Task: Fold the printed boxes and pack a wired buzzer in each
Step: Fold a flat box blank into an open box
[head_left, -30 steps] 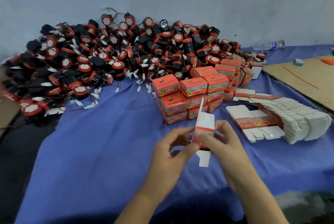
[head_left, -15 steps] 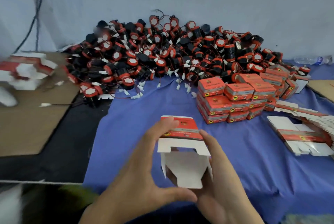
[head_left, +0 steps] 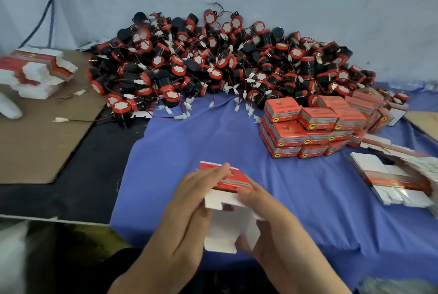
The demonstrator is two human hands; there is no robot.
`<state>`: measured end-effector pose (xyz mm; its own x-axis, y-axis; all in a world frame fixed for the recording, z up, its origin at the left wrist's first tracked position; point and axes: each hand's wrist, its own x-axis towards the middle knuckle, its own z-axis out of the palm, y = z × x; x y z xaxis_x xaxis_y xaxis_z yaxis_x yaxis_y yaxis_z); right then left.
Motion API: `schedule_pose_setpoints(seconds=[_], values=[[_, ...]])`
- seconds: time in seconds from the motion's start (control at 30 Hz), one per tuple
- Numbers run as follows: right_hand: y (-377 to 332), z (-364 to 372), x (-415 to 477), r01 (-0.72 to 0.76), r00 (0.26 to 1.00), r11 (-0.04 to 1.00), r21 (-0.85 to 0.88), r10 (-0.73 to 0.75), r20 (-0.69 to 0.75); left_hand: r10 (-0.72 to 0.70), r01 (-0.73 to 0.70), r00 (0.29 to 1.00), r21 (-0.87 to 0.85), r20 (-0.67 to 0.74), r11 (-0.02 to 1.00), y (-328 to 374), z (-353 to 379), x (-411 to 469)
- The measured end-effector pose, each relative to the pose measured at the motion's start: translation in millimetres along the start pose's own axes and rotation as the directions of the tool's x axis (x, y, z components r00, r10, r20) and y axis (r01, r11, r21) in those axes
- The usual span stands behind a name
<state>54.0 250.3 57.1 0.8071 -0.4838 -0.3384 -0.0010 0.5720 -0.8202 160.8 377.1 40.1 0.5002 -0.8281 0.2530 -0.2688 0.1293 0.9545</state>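
Half-folded box (head_left: 227, 198) held in both hands above the near edge of the blue cloth (head_left: 189, 142).
Bare cloth lies ahead, bounded by the buzzers (head_left: 213, 63) at the wall, packed stack (head_left: 308, 125) right, cardboard (head_left: 35, 139) left. The left hand (head_left: 189, 217) grips the box's left side, fingers over its red top; the right hand (head_left: 272, 222) curls round its right side.
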Motion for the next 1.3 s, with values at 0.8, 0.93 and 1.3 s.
schedule_pose_setpoints(seconds=[0.8, 0.93, 1.3], values=[[3, -24, -18, 0.212, 0.946, 0.641, -0.737, -0.323, -0.009, 0.157, -0.157, 0.988, 0.125, 0.009, 0.98, -18, -14, 3], [1, -22, -20, 0.192, 0.945, 0.579, -0.792, -0.326, -0.009, 0.18, -0.199, 0.979, 0.277, 0.093, 0.94, -18, -16, 9], [-12, -36, -43, 0.175, 0.983, 0.906, -0.386, -0.138, 0.121, 0.117, -0.131, 0.984, -0.101, -0.132, 0.986, -27, -6, 11]])
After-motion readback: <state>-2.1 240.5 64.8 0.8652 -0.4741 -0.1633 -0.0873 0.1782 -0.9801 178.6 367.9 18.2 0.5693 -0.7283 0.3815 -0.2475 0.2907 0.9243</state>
